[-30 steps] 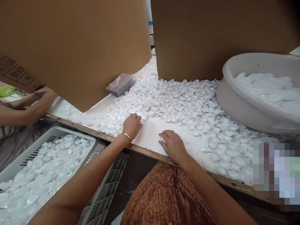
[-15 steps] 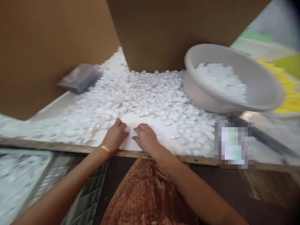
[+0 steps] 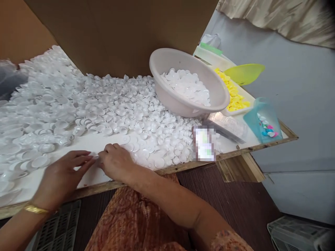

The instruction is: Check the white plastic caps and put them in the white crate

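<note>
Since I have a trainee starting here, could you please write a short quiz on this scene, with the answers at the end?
1. Multiple choice: what colour are the pieces in the round basin?
(A) yellow
(B) white
(C) pink

2. True or false: the blue container holds small items of more than one colour.

3. Short answer: what shows where the fingertips of the left grip and the right grip come together?

Key:
1. B.
2. True: pink, blue and white can be seen.
3. A small white piece, too hidden for its exact shape to be told.
</note>
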Action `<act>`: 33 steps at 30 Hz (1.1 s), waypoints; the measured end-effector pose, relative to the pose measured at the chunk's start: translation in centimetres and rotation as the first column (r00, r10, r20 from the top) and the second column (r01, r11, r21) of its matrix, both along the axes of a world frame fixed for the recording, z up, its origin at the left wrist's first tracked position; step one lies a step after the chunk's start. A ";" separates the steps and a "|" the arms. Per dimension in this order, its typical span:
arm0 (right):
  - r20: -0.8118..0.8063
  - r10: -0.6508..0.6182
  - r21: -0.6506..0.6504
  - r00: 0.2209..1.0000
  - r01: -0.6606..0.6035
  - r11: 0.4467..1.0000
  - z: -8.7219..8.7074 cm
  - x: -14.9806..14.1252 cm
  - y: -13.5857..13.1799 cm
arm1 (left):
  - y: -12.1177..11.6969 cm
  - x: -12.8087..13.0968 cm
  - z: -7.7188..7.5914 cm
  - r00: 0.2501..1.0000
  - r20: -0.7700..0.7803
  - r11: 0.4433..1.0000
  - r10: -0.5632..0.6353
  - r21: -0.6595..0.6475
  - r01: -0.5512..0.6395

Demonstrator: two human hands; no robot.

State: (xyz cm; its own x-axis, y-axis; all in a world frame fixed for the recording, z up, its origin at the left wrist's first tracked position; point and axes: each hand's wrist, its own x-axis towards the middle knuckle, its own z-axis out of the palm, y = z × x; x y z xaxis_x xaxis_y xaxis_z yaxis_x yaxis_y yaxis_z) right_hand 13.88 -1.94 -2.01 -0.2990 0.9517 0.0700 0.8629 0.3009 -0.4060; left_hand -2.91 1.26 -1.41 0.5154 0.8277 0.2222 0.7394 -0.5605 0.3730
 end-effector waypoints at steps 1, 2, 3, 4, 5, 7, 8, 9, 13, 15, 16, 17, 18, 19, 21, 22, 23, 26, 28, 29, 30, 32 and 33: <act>0.007 -0.014 0.003 1.000 0.014 1.000 0.0 0.0 0.0 | -0.1 0.6 0.3 0.999 -0.049 1.000 -0.013 0.023 0.014; 0.014 -0.023 0.004 1.000 0.023 1.000 -0.1 0.0 0.1 | -0.2 1.0 0.6 0.995 -0.093 0.998 -0.033 0.051 0.038; 0.018 -0.029 0.003 0.999 0.029 1.000 -0.2 0.0 0.1 | -0.3 1.4 0.9 0.989 -0.132 0.994 -0.059 0.084 0.071; 0.018 -0.031 0.003 0.999 0.030 1.000 -0.3 0.0 0.2 | -0.3 1.6 1.0 0.984 -0.156 0.988 -0.082 0.115 0.101; 0.015 -0.029 0.003 0.999 0.028 1.000 -0.4 0.1 0.3 | -0.3 1.7 1.1 0.980 -0.168 0.983 -0.107 0.129 0.129; -0.002 -0.015 0.001 1.000 0.015 1.000 -0.5 0.1 0.3 | -0.2 1.7 1.1 0.971 -0.173 0.979 -0.162 0.094 0.180; -0.011 -0.010 -0.008 1.000 0.010 1.000 -0.5 0.1 0.2 | -0.1 1.7 1.1 0.967 -0.173 0.979 -0.188 0.052 0.199; -0.025 -0.011 -0.023 1.000 0.010 1.000 -0.5 0.1 0.0 | -0.1 1.6 1.2 0.961 -0.177 0.976 -0.212 0.000 0.216; -0.125 -0.086 -0.126 0.989 0.070 0.990 -0.5 0.2 -0.3 | -0.1 1.6 1.7 0.928 -0.262 0.960 -0.264 -0.161 0.228; -0.208 -0.116 -0.195 0.971 0.075 0.978 -0.4 0.4 0.0 | 0.0 1.6 1.7 0.913 -0.315 0.961 -0.259 -0.179 0.210; -0.245 -0.129 -0.227 0.961 0.073 0.971 -0.2 0.4 0.3 | 0.1 1.6 1.7 0.907 -0.334 0.963 -0.255 -0.174 0.207; -0.268 -0.142 -0.255 0.953 0.072 0.964 0.1 0.5 0.6 | 0.0 1.5 1.6 0.904 -0.344 0.964 -0.254 -0.165 0.208; -0.275 -0.154 -0.275 0.949 0.077 0.958 0.3 0.4 1.0 | 0.0 1.4 1.5 0.903 -0.346 0.965 -0.254 -0.153 0.213; -0.262 -0.160 -0.288 0.952 0.081 0.954 0.6 0.3 1.5 | 0.0 1.3 1.5 0.905 -0.340 0.965 -0.257 -0.139 0.222; -0.213 -0.159 -0.314 0.964 0.087 0.946 0.9 0.1 2.4 | -0.2 1.2 1.3 0.912 -0.315 0.965 -0.261 -0.110 0.238; -0.196 -0.156 -0.325 0.968 0.086 0.942 0.9 0.0 2.8 | -0.2 1.1 1.1 0.917 -0.306 0.966 -0.258 -0.095 0.240; -0.192 -0.153 -0.336 0.970 0.082 0.938 0.8 -0.1 3.1 | -0.3 1.0 1.0 0.919 -0.303 0.967 -0.253 -0.079 0.240; -0.196 -0.150 -0.331 0.969 0.079 0.940 0.3 -0.3 3.4 | -0.6 1.0 0.6 0.915 -0.325 0.971 -0.238 -0.046 0.236; -0.168 -0.150 -0.298 0.974 0.094 0.950 0.1 -0.4 3.2 | -0.7 0.9 0.2 0.916 -0.333 0.974 -0.222 -0.028 0.226; -0.153 -0.150 -0.283 0.977 0.102 0.954 0.0 -0.5 3.1 | -0.8 0.9 0.1 0.920 -0.330 0.976 -0.211 -0.018 0.218; -0.141 -0.149 -0.270 0.979 0.107 0.957 -0.1 -0.6 3.1 | -0.9 0.9 -0.1 0.924 -0.327 0.978 -0.200 -0.008 0.209; -0.126 -0.152 -0.261 0.980 0.115 0.958 0.0 -0.9 2.9 | -1.0 0.9 -0.3 0.928 -0.326 0.982 -0.179 0.007 0.191; -0.124 -0.156 -0.262 0.980 0.120 0.958 0.0 -1.2 2.9 | -1.0 0.9 -0.3 0.928 -0.331 0.983 -0.170 0.009 0.183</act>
